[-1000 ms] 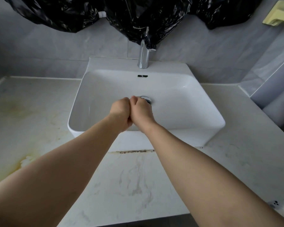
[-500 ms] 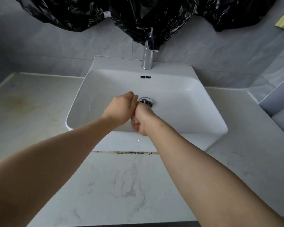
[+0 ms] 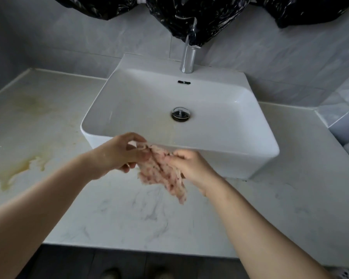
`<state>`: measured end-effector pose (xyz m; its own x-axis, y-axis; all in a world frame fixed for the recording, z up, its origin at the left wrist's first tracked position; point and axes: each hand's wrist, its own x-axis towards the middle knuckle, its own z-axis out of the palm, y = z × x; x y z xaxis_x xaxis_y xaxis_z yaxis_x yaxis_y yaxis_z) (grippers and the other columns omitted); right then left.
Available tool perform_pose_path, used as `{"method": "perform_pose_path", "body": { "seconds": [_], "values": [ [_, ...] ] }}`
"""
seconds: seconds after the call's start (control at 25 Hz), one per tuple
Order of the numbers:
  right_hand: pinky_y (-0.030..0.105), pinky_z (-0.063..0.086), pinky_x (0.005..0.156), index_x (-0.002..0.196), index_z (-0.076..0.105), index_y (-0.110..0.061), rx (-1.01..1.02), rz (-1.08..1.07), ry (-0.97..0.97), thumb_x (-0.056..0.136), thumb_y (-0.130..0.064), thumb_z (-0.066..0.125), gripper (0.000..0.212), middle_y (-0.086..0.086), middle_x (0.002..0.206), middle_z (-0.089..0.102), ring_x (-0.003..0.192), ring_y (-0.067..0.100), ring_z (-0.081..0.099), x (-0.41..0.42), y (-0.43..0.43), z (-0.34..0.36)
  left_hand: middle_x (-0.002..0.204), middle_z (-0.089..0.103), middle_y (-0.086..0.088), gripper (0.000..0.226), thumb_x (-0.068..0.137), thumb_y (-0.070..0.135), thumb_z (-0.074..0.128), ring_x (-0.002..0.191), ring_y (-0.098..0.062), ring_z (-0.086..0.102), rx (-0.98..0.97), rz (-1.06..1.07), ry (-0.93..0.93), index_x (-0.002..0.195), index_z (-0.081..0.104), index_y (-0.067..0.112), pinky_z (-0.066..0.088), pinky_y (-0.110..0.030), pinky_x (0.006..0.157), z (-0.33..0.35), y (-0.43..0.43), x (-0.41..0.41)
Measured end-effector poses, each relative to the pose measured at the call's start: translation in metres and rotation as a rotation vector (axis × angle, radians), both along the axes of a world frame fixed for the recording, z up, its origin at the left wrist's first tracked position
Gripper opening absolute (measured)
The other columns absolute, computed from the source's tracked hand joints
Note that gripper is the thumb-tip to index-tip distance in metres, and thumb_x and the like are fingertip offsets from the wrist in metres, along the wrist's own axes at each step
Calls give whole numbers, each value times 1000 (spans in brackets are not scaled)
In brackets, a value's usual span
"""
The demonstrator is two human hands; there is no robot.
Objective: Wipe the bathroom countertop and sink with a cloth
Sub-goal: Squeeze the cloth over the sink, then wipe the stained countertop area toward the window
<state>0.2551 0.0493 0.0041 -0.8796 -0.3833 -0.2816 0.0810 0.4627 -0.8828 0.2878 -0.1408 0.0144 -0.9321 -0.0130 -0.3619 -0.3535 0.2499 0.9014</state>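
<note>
The left hand [image 3: 117, 154] pinches the top edge of the cloth [image 3: 161, 174] between thumb and fingertips. The right hand [image 3: 191, 166] has its fingers curled round the cloth's right side. The cloth is pinkish, crumpled and blurred. It hangs between the two hands in the air, just in front of the near wall of the sink [image 3: 240, 162] and above the table [image 3: 129, 214], touching neither as far as I can tell.

The step in hand looks like opening the bunched cloth out ready for wiping. To do it well, I would draw the hands apart until the cloth lies flat, then fold it into a pad that fills one palm. A loose, dangling tail only drags dirt about.

The table shows where the work lies: a yellow-brown stain [image 3: 22, 168] spreads over its left part, and a fainter yellowish streak runs down the basin near the drain [image 3: 180, 114]. A sensible order is table first and basin last, so grime ends up where it can be rinsed away.

Beyond the basin stands the tap [image 3: 188, 57], its top hidden under black plastic [image 3: 189, 17] hanging on the far wall — wipe round its base without snagging that sheet.
</note>
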Motion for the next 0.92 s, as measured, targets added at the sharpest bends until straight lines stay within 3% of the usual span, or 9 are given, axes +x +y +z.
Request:
{"method": "perform_pose_path", "body": {
  "seconds": [0.12, 0.16, 0.24, 0.28, 0.36, 0.48, 0.64, 0.8, 0.92],
  "values": [
    [24, 35, 52, 63, 53, -15, 109, -110, -198, 90, -22, 55, 29, 3, 59, 53, 52, 15, 50, 19, 3, -32, 69, 61, -3, 21, 78, 21, 73, 57, -15, 53, -160, -50, -88, 93, 59, 19, 43, -22, 52, -39, -13, 18],
    [26, 38, 57, 74, 58, -16, 287, -128, -105, 90, -21, 51, 19, 4, 72, 59, 64, 20, 57, 23, 4, -43, 82, 66, -6, 24, 79, 27, 72, 70, -19, 59, -290, -91, -88, 99, 60, 21, 45, -24, 60, -54, -19, 21],
    [30, 44, 68, 93, 63, -16, 643, -158, 483, 85, -17, 45, 20, 4, 90, 63, 84, 27, 61, 33, 0, -65, 127, 57, -3, 46, 83, 40, 63, 113, -25, 51, -754, -272, 6, 126, 51, 28, 43, -32, 90, -86, -30, 26],
    [33, 48, 71, 94, 66, -14, 622, -88, 728, 82, -15, 43, 26, 5, 91, 65, 85, 29, 62, 40, -12, -71, 141, 44, 3, 53, 86, 45, 57, 126, -25, 39, -896, -308, 87, 135, 42, 31, 35, -36, 101, -97, -36, 30],
    [42, 51, 87, 102, 69, -12, 495, 173, 894, 82, -19, 42, 35, 7, 105, 69, 99, 30, 64, 54, -46, -87, 143, 41, 6, 53, 87, 50, 43, 130, -25, 36, -925, -264, 216, 136, 43, 28, 31, -39, 102, -107, -44, 38],
    [47, 23, 113, 135, 48, -15, 650, 515, 688, 90, -38, 25, 56, 5, 143, 47, 136, 26, 38, 62, -83, -113, 126, 59, -1, 54, 82, 43, 31, 120, -26, 51, -961, -270, 363, 121, 59, 17, 35, -37, 96, -123, -64, 48],
    [43, -2, 118, 150, 5, -32, 901, 91, 436, 80, -59, -5, 76, -8, 159, -2, 146, 17, -5, 48, -10, -126, 133, 55, -3, 53, 89, 42, 31, 130, -21, 37, -1139, -326, 368, 128, 54, 13, 16, -35, 106, -142, -80, 61],
    [52, 0, 116, 151, 1, -24, 1044, -553, 37, 92, -59, 10, 69, 6, 159, -3, 146, 27, -2, 42, 35, -113, 140, 48, -3, 56, 91, 43, 26, 132, -26, 40, -1135, -273, 373, 133, 50, 16, 5, -33, 109, -146, -77, 63],
    [47, -2, 118, 151, 5, -18, 911, -398, 326, 85, -66, 6, 81, 13, 158, 9, 145, 30, 7, 58, -51, -124, 134, 55, -5, 52, 91, 37, 28, 126, -28, 47, -1163, -318, 425, 128, 55, 13, 15, -37, 106, -146, -83, 61]
  ]
}}
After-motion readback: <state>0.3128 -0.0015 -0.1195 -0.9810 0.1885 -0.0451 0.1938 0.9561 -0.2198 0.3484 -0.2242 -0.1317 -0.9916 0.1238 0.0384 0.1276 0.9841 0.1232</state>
